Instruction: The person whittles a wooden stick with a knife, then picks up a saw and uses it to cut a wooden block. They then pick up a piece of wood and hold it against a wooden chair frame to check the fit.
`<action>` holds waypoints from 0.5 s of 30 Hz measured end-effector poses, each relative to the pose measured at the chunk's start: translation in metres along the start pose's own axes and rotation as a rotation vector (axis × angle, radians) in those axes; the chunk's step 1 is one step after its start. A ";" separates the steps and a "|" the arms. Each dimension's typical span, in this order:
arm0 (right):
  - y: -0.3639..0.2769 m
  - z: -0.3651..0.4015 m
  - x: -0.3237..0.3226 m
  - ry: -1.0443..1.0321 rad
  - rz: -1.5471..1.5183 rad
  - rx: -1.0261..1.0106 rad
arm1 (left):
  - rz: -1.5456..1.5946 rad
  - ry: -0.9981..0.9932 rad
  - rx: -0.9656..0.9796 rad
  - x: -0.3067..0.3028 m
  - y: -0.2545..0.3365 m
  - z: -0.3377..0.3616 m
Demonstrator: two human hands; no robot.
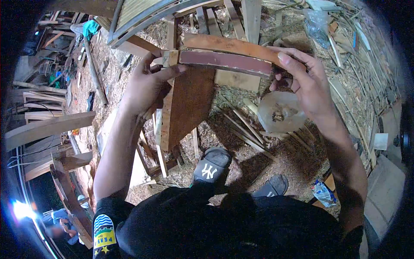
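Note:
My right hand (304, 77) grips the right end of a slightly curved, orange-brown wooden slat (228, 44), thumb on top and fingers curled below. Just under it lies a maroon-faced wooden strip (224, 60) with chipped edges, its right end close to those fingers. My left hand (148, 84) is closed around the upper end of an upright wooden board (189, 108), its thumb tip at the maroon strip's left end. The board has a pale edge and a brown face. Some left fingers are hidden behind the wood.
Wood shavings and offcuts cover the ground around my sandals (211, 166). A translucent plastic bag (282, 112) sits below my right hand. A slatted wooden frame (142, 17) stands ahead. Curved timber (49, 129) and a person (64, 226) are at left; thin sticks (366, 64) lie right.

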State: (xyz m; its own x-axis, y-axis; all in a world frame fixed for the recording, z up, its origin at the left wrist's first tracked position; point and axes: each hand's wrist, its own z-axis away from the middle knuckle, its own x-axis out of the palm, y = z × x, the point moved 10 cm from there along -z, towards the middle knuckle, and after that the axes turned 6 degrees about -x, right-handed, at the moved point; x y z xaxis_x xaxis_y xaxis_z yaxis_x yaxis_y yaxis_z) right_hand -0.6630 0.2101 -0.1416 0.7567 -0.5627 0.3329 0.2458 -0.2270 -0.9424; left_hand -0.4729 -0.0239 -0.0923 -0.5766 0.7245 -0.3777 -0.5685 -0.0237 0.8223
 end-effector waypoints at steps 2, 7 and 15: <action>-0.002 -0.002 -0.006 -0.004 0.149 -0.035 | -0.075 -0.016 0.004 0.002 0.001 -0.005; -0.003 -0.003 -0.011 0.006 0.076 -0.023 | -0.052 -0.017 -0.025 0.002 -0.010 -0.021; 0.003 -0.016 -0.024 0.010 0.087 -0.055 | -0.249 -0.005 -0.143 0.007 -0.005 -0.030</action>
State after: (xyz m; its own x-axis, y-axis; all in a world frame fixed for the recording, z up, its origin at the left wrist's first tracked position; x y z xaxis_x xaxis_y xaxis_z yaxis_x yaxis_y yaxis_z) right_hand -0.6900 0.2101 -0.1516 0.7673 -0.5904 0.2502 0.1451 -0.2202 -0.9646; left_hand -0.4917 -0.0390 -0.1122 -0.4062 0.7235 -0.5581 -0.7692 0.0590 0.6362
